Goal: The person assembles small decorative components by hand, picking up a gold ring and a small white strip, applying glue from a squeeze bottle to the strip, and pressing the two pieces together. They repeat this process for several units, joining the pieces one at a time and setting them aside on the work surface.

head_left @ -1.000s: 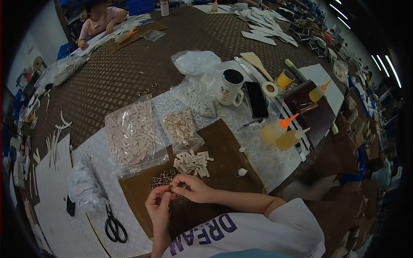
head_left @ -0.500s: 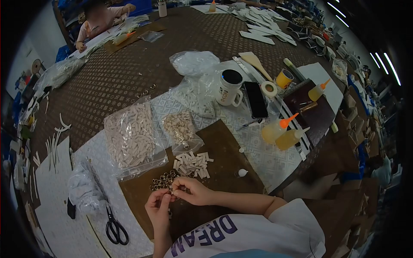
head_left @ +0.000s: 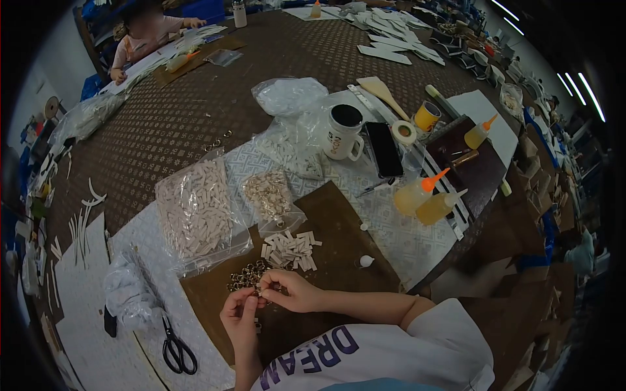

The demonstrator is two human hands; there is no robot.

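Observation:
My left hand [head_left: 241, 318] and my right hand [head_left: 291, 291] meet over a brown mat [head_left: 355, 260], fingertips pinched together. A tiny light piece seems to show between them, too small to name. Just beyond the fingers lies a heap of metal rings [head_left: 244, 276]. Behind that is a loose pile of short white strips [head_left: 290, 250]. A clear bag [head_left: 199, 208] full of similar pale strips lies to the left, beside a smaller bag [head_left: 267, 194] of small pale and metallic pieces.
Black-handled scissors [head_left: 177, 348] and crumpled plastic [head_left: 127, 293] lie at left. To the right are a mug [head_left: 343, 133], a phone [head_left: 384, 150], glue bottles [head_left: 417, 193], a metal ruler [head_left: 450, 212] and a yellow tin [head_left: 427, 116]. Another person [head_left: 140, 45] sits across the table.
My hands stay pinched together in almost the same place. The view has shifted slightly. Across the table, the other person's arm has moved a little.

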